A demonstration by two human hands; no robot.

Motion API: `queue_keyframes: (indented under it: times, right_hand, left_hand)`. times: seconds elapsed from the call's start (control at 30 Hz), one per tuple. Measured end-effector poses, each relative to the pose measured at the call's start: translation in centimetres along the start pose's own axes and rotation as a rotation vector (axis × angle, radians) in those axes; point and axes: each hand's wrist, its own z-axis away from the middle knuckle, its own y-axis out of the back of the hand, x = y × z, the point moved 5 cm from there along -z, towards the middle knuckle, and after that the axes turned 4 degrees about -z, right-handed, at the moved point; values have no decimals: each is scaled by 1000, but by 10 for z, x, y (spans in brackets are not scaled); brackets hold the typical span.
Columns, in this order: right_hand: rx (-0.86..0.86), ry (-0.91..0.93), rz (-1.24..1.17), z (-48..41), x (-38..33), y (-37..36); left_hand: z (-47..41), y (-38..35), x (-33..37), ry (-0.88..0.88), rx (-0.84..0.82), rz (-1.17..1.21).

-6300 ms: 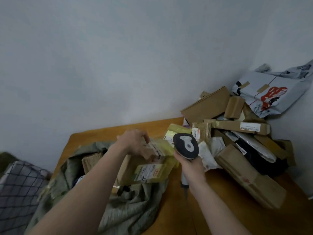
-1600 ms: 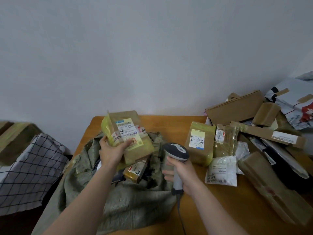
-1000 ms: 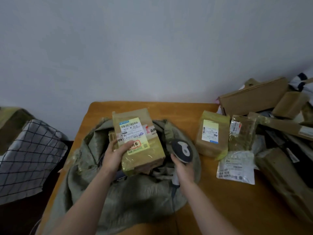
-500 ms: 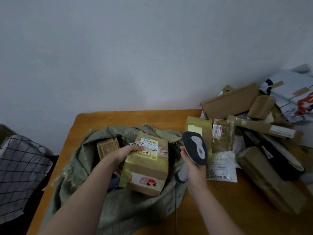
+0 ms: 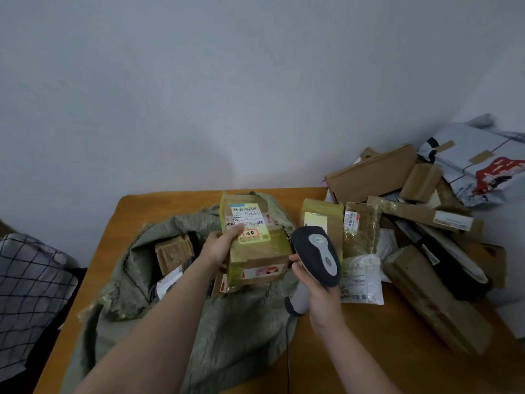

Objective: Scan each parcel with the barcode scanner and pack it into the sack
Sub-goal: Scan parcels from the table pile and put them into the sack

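My left hand [image 5: 220, 247] grips a yellow-taped cardboard parcel [image 5: 257, 245] with its white label facing up, held over the open mouth of the grey-green woven sack [image 5: 227, 322]. Just right of the parcel, my right hand [image 5: 319, 291] holds the grey barcode scanner [image 5: 319, 255] by its handle, head raised. Inside the sack lie a ribbed brown parcel [image 5: 173, 253] and a labelled one [image 5: 167, 282]. Its cable [image 5: 287, 351] trails down toward me.
The wooden table [image 5: 369, 351] carries a heap of parcels at the right: a yellow-taped box [image 5: 322, 214], a brown bag [image 5: 360, 228], a white pouch [image 5: 360, 280], long cartons [image 5: 434, 302] and a grey mailer [image 5: 480, 166]. A checked cloth [image 5: 28, 285] lies left of the table.
My left hand has lifted the parcel up from the sack mouth and tilted its label upward. The scanner has stayed beside it on the right.
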Motion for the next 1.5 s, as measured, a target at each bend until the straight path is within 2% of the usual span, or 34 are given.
queue_keyframes:
  times: [0.17, 0.3, 0.47, 0.57, 0.63, 0.73, 0.8, 0.9, 1.03, 1.17, 1.3, 1.5]
  right_hand:
    - [25, -44, 17, 2, -3, 14]
    - [108, -75, 35, 4, -6, 30]
    - [122, -107, 38, 2, -8, 40]
    - [118, -107, 23, 3, -10, 40]
    - [124, -105, 25, 4, -9, 42]
    - [136, -115, 39, 3, -4, 45]
    - [128, -131, 65, 4, -1, 43]
    - [98, -166, 98, 7, 5, 35]
    - [83, -245, 115, 11, 15, 25]
    - [90, -245, 104, 16, 16, 22]
    - [84, -222, 77, 19, 12, 22]
    - [122, -218, 36, 21, 9, 34]
  left_hand:
    - [-2, -19, -4, -53, 61, 163]
    - [-3, -28, -3, -182, 112, 243]
    - [-7, -56, -12, -114, 18, 299]
    - [-2, -75, -22, -74, -37, 199]
    - [-8, -80, -33, -100, -47, 14]
    - [-20, -64, -45, -214, 82, -448]
    - [-20, -51, -53, -220, 157, -576]
    - [-21, -44, -66, -208, 136, -543]
    - [-15, -54, -63, -225, 96, -255]
    - [-10, -70, -52, -239, 32, -405]
    - [-5, -93, -43, -143, -9, -544]
    - [-14, -107, -43, -36, 48, -631]
